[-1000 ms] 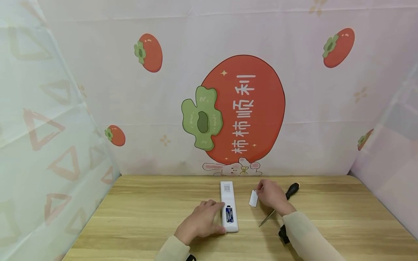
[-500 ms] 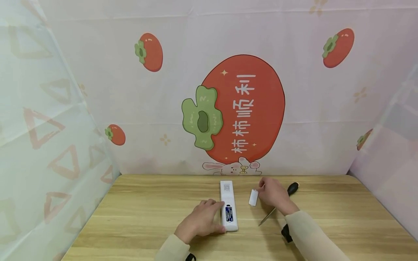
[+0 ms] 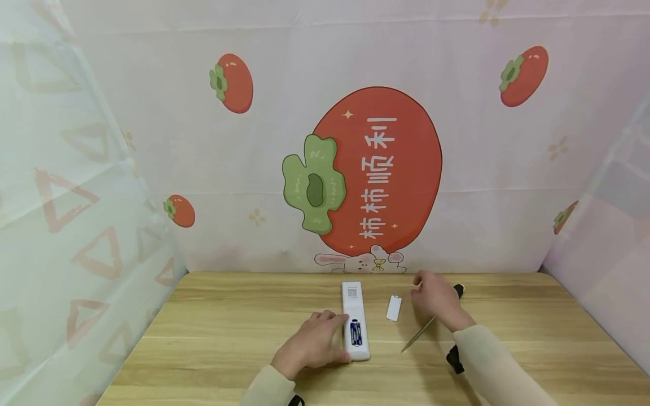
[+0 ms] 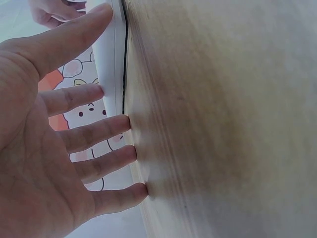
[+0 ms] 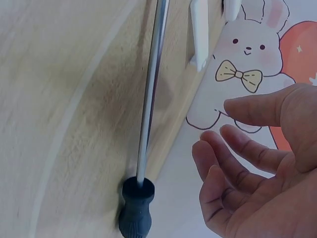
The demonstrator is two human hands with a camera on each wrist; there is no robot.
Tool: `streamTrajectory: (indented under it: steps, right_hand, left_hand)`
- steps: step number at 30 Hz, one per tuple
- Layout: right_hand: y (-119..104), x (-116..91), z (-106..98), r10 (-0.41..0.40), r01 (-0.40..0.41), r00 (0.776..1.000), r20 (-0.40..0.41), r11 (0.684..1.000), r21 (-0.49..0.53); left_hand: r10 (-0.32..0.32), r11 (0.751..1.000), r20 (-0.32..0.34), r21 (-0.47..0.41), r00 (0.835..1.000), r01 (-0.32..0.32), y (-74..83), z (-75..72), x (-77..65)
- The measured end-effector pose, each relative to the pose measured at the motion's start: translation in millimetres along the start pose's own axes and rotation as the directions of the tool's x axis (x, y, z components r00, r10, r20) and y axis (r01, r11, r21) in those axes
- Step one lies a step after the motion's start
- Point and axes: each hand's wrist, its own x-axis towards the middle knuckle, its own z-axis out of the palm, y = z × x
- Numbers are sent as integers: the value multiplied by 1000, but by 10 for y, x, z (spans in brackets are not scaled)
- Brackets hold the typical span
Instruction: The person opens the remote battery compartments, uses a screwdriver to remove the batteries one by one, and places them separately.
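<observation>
A white remote control (image 3: 355, 307) lies back side up on the wooden table, its battery bay uncovered with blue batteries (image 3: 356, 334) inside. My left hand (image 3: 313, 345) rests beside it, thumb and index fingertip at its left edge; in the left wrist view the other fingertips (image 4: 130, 122) touch the wood. To the remote's right lies its small white battery cover (image 3: 394, 308). My right hand (image 3: 438, 300) hovers right of the cover with loosely bent fingers and nothing in them. Under it lies a screwdriver (image 5: 148, 106) with a black handle, partly hidden in the head view.
The wooden table (image 3: 228, 316) meets a printed cloth backdrop (image 3: 274, 113) at its far edge. Cloth walls stand at the left (image 3: 86, 225) and right (image 3: 609, 237). A black strap piece (image 3: 455, 360) hangs beneath the right wrist.
My right hand has drawn away from the battery cover, moving to the right over the screwdriver. The cover stays on the table. My left hand and the remote have not moved.
</observation>
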Motion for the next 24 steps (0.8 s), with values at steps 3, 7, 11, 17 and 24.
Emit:
streamTrajectory:
  steps: [3, 7, 11, 17, 24]
  right_hand:
    - [40, 4, -24, -4, 4, 1000, -12, 1000, -7]
    - [98, 17, -53, -11, 10, 999, -34, 1000, -17]
    - [153, 20, -78, -10, 9, 999, -53, 1000, -24]
    - [228, 14, -112, 5, -8, 997, -76, 999, -34]
    - [326, 17, -158, 29, -33, 994, -107, 999, -41]
  left_hand:
    - [-5, 1000, 3, -5, 1000, 6, -4, 4, 2]
    - [-8, 1000, -1, -6, 1000, 8, -11, 12, 8]
    - [-11, 1000, 0, -10, 1000, 11, -18, 19, 12]
    - [-8, 1000, 0, -13, 1000, 8, -19, 21, 8]
    - [-11, 1000, 5, -7, 1000, 11, -15, 19, 10]
